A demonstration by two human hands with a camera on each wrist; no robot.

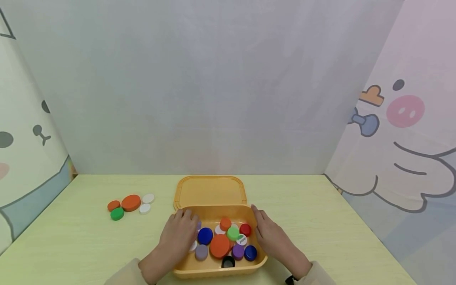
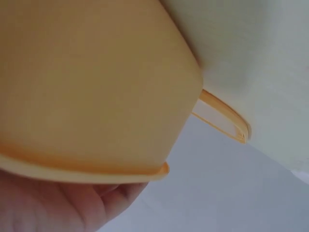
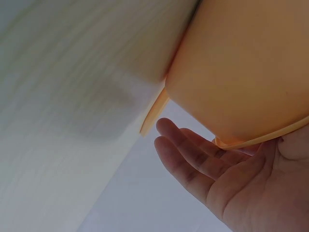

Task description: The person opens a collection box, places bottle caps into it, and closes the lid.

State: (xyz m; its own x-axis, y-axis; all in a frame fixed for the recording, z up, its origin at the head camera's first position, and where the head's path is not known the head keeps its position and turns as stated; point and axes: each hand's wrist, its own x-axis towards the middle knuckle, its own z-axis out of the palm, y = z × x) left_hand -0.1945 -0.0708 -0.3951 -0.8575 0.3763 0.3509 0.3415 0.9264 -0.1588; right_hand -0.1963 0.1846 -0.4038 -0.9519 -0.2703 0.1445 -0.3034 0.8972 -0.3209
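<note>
A yellow-orange plastic box sits on the table in the head view, holding many bottle caps in red, blue, purple, green, white and black. A large orange-red cap lies in the middle. On the box's left rim, my left hand grips with bent fingers; the left wrist view shows that hand at the rim, its fingertips partly hidden. My right hand rests against the right rim. In the right wrist view its fingers are loosely extended beside the box wall.
Behind the box lies its matching yellow-orange lid. A group of caps sits left on the pale table: a large orange cap, a smaller orange one, a green cap and white ones. Grey-white cloth hangs behind.
</note>
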